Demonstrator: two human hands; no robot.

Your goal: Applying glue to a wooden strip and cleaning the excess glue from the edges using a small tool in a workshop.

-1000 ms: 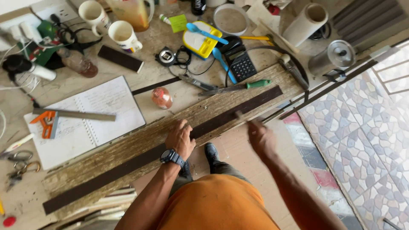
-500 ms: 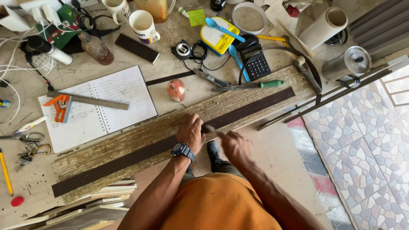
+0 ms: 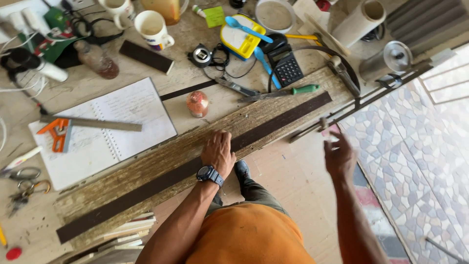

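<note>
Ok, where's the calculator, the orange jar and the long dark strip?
calculator (image 3: 285,66), head view, on its keypad.
orange jar (image 3: 197,103), head view, on its side.
long dark strip (image 3: 283,119), head view, on its right part.

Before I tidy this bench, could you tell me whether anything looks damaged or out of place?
The long wooden plank under the dark strip looks worn, its surface rough and flaking. It lies askew across the table edge, its near end overhanging. The left hand presses on the strip. Nothing looks spilled.

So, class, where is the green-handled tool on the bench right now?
The green-handled tool lies right of centre in the head view, just beyond the long dark strip and in front of the calculator.
</note>
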